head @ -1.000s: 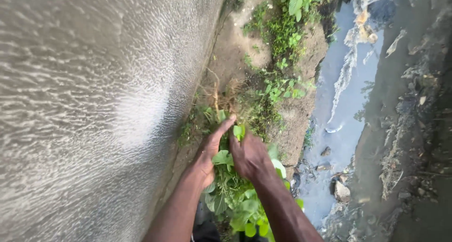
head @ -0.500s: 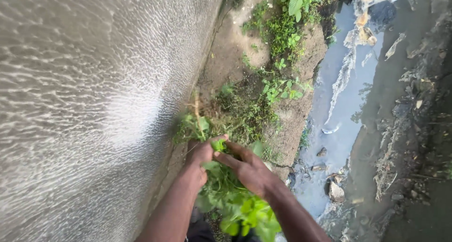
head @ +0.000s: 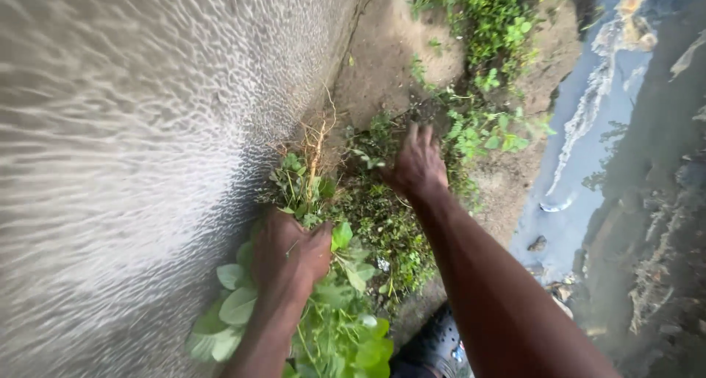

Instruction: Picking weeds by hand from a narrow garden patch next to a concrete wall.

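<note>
Your left hand and right hand are both bare, with no gloves, rings or bands showing on either one. Behind each hand your wrist and forearm are uncovered too; no sleeve reaches into view at all. Below your right forearm, near the lower edge, you wear a dark clog-style shoe with round holes across its top.

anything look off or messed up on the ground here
Yes. The weeds in the left hand are out of the soil, pale roots bare and pointing away. The water channel on the right looks murky, with foam and debris. The right hand reaches into rooted plants.
</note>
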